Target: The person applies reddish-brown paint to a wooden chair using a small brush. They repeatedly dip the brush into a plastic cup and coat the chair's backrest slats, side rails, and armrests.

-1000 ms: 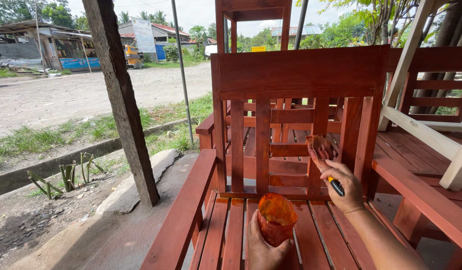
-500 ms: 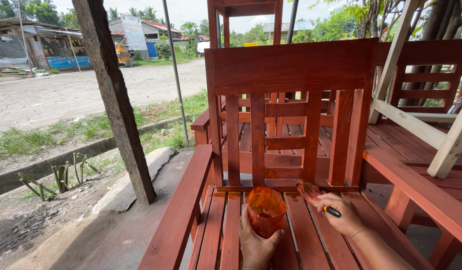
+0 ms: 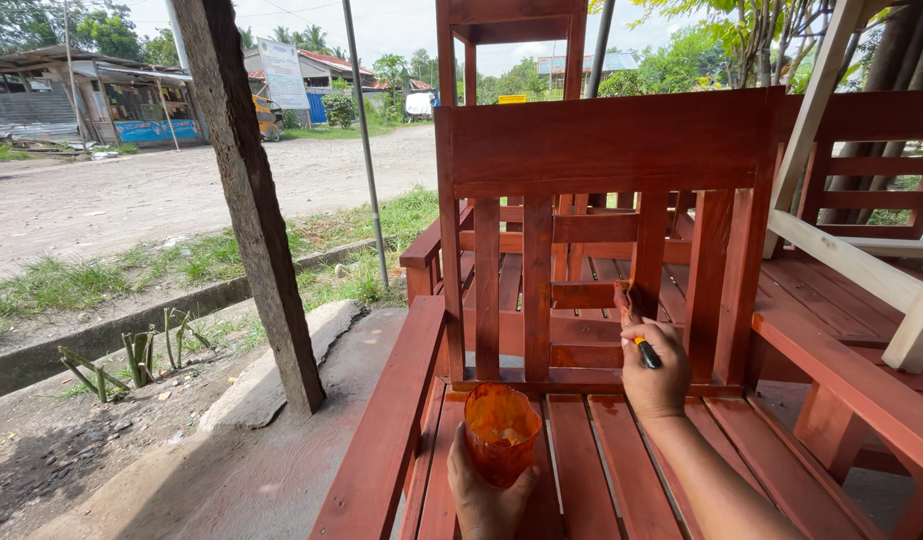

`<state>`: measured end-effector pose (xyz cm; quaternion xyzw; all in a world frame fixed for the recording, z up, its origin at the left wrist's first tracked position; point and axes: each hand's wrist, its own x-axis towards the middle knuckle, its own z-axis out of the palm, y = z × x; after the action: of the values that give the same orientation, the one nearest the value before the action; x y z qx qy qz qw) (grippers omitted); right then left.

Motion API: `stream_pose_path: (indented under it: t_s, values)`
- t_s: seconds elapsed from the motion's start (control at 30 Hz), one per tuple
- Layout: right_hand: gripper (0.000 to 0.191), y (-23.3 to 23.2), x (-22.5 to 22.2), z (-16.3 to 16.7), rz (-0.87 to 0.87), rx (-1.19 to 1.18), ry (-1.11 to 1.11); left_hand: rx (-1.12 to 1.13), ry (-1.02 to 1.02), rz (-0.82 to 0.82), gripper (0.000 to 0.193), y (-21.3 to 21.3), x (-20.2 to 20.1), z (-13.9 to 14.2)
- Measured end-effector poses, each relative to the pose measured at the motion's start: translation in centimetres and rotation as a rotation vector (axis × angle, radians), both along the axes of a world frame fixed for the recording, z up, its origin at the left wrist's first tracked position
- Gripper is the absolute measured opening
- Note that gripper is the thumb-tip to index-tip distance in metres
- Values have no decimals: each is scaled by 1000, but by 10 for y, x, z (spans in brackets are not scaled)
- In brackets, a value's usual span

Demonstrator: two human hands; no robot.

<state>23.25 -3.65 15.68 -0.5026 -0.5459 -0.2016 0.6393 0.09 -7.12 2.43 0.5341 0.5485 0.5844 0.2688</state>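
Right hand (image 3: pixel 653 378) fisted around one paintbrush (image 3: pixel 633 322), bristles up against a back slat of the red-brown wooden bench (image 3: pixel 601 140). Left hand (image 3: pixel 486 495) wrapped round one stain-smeared cup (image 3: pixel 501 433), held just over the seat slats. More red-brown benches behind the backrest; leaning wooden post (image 3: pixel 251 200) stands left.

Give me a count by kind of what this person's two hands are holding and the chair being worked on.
Paintbrush, in the right hand: 1
Orange stain-smeared cup, in the left hand: 1
Red-brown slatted wooden chair being brushed: 1
Total: 3
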Motion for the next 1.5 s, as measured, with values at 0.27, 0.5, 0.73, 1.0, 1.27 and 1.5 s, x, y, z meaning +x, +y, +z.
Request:
stream_pose_path:
  t_s: [0.27,0.5,0.73,1.0,1.27,1.5]
  values:
    - [15,-4,-42,1,443,-322,-157,92,-32,2,131,1,-1,1]
    - [15,17,-55,10,487,-711,-396,60,-6,-37,134,4,-7,3]
    - [15,45,-45,108,495,-495,-388,18,-3,-99,135,29,-8,2]
    - [17,57,-45,193,398,-102,-554,340,-34,0,125,32,0,-3]
    - [22,64,-45,198,249,48,-554,-4,8,-145,134,4,-10,8]
    - [23,43,-57,104,170,-123,-563,11,-27,-116,120,-24,-9,31]
